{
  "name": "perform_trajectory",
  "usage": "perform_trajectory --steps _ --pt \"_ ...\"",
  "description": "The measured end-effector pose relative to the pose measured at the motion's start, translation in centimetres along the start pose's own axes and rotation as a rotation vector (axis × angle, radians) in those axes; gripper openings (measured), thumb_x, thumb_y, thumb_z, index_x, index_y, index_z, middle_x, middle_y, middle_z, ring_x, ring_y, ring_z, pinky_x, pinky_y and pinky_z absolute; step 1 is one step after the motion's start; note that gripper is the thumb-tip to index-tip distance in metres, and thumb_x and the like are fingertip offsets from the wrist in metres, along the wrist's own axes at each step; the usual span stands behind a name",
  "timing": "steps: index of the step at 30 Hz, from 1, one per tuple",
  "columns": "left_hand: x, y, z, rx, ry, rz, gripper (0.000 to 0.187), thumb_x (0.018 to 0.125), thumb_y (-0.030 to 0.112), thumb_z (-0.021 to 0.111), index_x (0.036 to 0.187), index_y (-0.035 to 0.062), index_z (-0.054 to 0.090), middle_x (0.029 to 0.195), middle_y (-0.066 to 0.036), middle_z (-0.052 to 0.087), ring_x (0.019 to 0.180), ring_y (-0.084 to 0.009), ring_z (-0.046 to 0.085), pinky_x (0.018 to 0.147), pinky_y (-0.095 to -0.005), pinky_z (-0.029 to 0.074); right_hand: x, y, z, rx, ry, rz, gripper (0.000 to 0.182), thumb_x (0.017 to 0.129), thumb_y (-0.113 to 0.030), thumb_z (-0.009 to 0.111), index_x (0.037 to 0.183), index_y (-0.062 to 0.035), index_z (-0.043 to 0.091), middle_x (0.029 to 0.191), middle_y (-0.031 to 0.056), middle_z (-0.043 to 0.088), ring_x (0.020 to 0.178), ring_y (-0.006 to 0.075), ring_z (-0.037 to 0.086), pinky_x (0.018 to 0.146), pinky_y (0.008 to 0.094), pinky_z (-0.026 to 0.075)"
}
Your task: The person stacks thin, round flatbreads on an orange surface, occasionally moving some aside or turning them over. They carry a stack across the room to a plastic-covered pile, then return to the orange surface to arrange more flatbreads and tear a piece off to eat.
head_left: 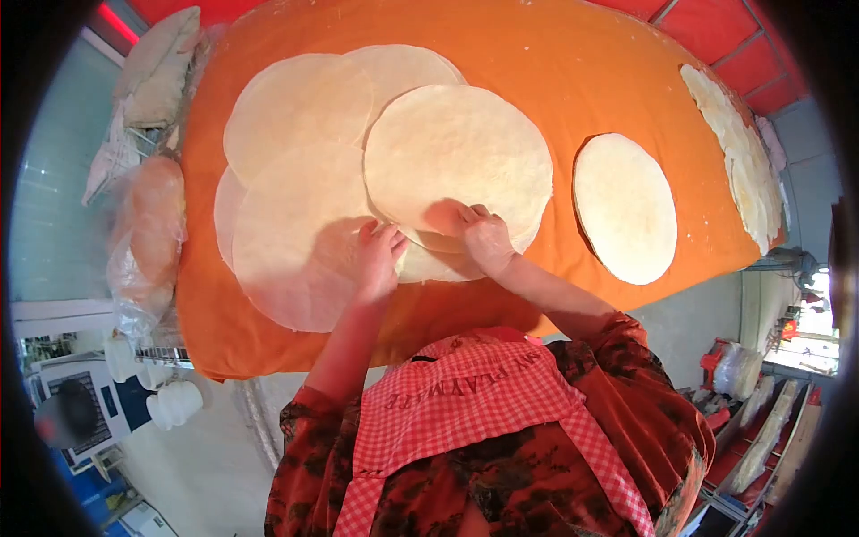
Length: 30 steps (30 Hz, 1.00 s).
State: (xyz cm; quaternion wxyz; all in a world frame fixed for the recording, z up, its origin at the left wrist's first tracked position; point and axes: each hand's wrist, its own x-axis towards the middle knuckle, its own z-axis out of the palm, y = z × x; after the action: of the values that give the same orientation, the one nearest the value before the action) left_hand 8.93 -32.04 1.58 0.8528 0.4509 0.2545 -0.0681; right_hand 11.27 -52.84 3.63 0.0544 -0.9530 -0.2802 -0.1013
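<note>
Several thin, pale round flatbreads lie overlapping on an orange cloth, with one flatbread (461, 148) uppermost on the right of the group. My right hand (489, 240) is closed on the near edge of this top flatbread, which is slightly lifted and casts a shadow. Just to the left, my left hand (379, 258) has its fingers curled in a pinch at the lower left edge of the same flatbread. Beneath my left forearm spreads a lower flatbread (295, 224), wider and flatter. Apart from the group, a single flatbread (626, 208) lies to the right.
The orange cloth (537, 54) covers a large table. A pile of flatbread sheets (738, 157) runs along its right end. Plastic-wrapped bundles (148, 237) stand against the left edge. White containers (174, 404) are on the lower left, and a rack (761, 447) is on the lower right.
</note>
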Motion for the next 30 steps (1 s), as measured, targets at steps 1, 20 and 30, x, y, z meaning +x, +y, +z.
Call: perform_trajectory --steps 1,20,30 --pt "0.2 -0.1 -0.1 -0.012 -0.057 -0.035 0.033 0.089 0.012 0.051 0.119 0.0012 0.042 0.117 -0.013 0.053 0.104 -0.0254 0.055 0.091 -0.0396 0.046 0.4 -0.4 -0.1 0.006 -0.017 0.033 0.021 0.070 -0.014 0.058 0.089 -0.0067 0.063 0.096 0.0065 0.057 0.092 0.0217 0.056 0.061 0.0347 0.050" --pt "-3.9 3.7 -0.3 0.228 -0.161 0.281 0.032 0.088 0.011 0.057 0.117 0.0039 0.046 0.113 -0.013 0.053 0.106 -0.0262 0.053 0.090 -0.0402 0.045 13.7 4.7 -13.7 0.198 -0.198 0.262 0.028 0.083 -0.016 0.048 0.102 -0.0126 0.068 0.097 0.0151 0.067 0.094 0.0321 0.063 0.081 0.0429 0.049" --pt "-7.5 9.6 -26.6 0.518 0.538 0.507 0.030 0.079 0.002 0.066 0.104 -0.0006 0.050 0.094 -0.015 0.057 0.082 -0.0216 0.059 0.064 -0.0312 0.051 8.9 -19.3 -6.2 0.286 0.405 -0.145 0.039 0.068 0.004 0.048 0.096 -0.0114 0.070 0.091 0.0108 0.068 0.074 0.0285 0.065 0.062 0.0390 0.053"
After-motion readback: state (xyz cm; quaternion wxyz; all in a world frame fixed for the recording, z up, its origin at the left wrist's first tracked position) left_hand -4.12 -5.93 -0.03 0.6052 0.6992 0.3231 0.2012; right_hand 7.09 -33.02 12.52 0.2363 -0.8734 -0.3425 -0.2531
